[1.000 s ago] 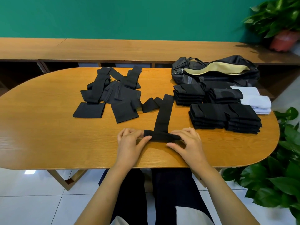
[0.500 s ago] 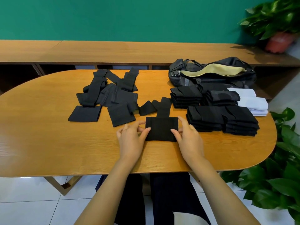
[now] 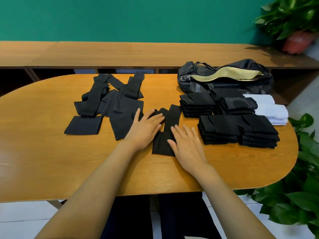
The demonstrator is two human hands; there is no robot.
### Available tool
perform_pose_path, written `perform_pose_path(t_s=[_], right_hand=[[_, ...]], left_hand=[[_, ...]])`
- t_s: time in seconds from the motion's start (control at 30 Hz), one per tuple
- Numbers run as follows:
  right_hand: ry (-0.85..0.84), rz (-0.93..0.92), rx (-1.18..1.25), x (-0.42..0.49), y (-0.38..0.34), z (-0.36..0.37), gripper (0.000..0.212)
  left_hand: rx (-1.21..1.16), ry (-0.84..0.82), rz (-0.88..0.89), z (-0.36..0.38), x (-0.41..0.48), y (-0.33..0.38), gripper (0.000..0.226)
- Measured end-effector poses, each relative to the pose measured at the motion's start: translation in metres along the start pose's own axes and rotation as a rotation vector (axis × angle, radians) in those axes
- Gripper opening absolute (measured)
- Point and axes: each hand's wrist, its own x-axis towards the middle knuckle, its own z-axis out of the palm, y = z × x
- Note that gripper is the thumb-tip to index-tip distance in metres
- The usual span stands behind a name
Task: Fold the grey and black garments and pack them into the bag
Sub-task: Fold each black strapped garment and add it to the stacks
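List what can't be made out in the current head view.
Head view only:
- Bag contents: only tan lining shows through the opening; the rim hides the rest.
- Black garment under the hands: right hand covers its right edge, left hand covers the cloth beside it.
- Folded black stacks: layers merge, too dark to count.
- Loose pile: grey versus black indistinguishable.
- Potted plant: cut off by the top-right edge.

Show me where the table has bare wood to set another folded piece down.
Bare wood: the table left of the unfolded pile; the near strip before the black stacks; a far gap between pile and bag. Crowded: bag, stacks and white cloths packed together.
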Motion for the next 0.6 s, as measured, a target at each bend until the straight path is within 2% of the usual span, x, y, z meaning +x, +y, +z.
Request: perform_pose_path(t_s=[0.1, 0.33, 0.5, 0.6], right_hand=[[-0.041, 0.006, 0.039, -0.002, 0.002, 0.005, 0.054], [-0.049, -0.037, 0.086, -0.01, 0.004, 0.011, 0.051], [-0.043, -0.054, 0.082, -0.018, 0.001, 0.013, 0.068], [-0.046, -0.055, 0.081, -0.019, 0.004, 0.014, 0.061]], left_hand=[[0.092, -0.088, -0.042, 0.001, 0.008, -0.017, 0.045], [0.225, -0.092, -0.164, 0.006, 0.019, -0.024, 0.045], [0.248, -0.101, -0.259, 0.008, 0.029, -0.019, 0.045], [0.227, -0.113, -0.304, 0.006, 0.036, -0.019, 0.045]])
